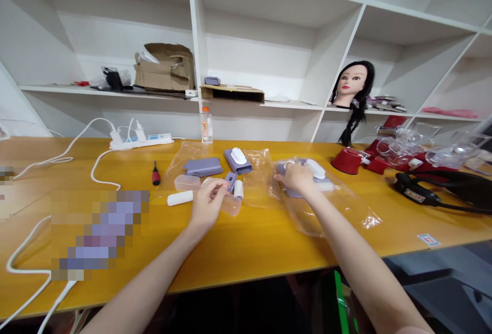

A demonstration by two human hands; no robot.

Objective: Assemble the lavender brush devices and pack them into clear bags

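Observation:
My left hand is over the left group of parts, its fingers curled together; what they hold, if anything, is hidden. Close around it lie a small purple piece, a white cylinder, another white cylinder, a clear plastic cup and a clear piece. Behind them sit a purple perforated casing and a purple casing with a white oval part. To the right, my right hand bends its fingers down onto purple parts on clear plastic, beside a white oval piece. Its fingertips are partly hidden.
A red-black screwdriver lies left. Behind are a power strip with white cables and an orange-capped bottle. Red-based devices and a black strap-like object stand right. A mannequin head rests on the shelf.

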